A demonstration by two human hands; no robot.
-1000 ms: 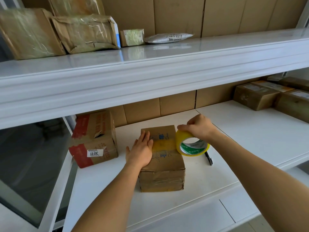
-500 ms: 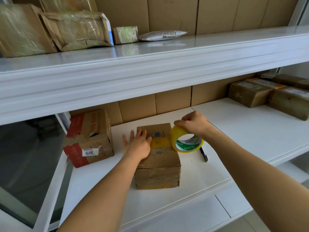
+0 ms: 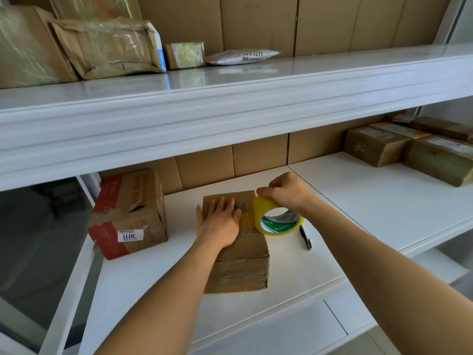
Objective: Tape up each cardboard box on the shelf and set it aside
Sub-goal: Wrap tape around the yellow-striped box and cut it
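A small brown cardboard box [image 3: 243, 265] stands on the lower white shelf [image 3: 294, 278]. My left hand [image 3: 220, 221] lies flat on the box's top with straight fingers, pressing it down. My right hand [image 3: 286, 193] grips a yellow tape roll [image 3: 277, 219] at the box's right top edge. A short yellow strip of tape runs from the roll onto the box top, beside my left fingertips.
A torn box with red tape and a "3011" label [image 3: 130, 213] sits to the left. A black pen [image 3: 305, 238] lies right of the roll. Taped boxes [image 3: 409, 149] stand at the far right. Wrapped parcels [image 3: 102, 44] fill the upper shelf.
My left hand slid a little to the left across the box top. The roll stays at the box's right edge in my right hand. The camera came nearer.
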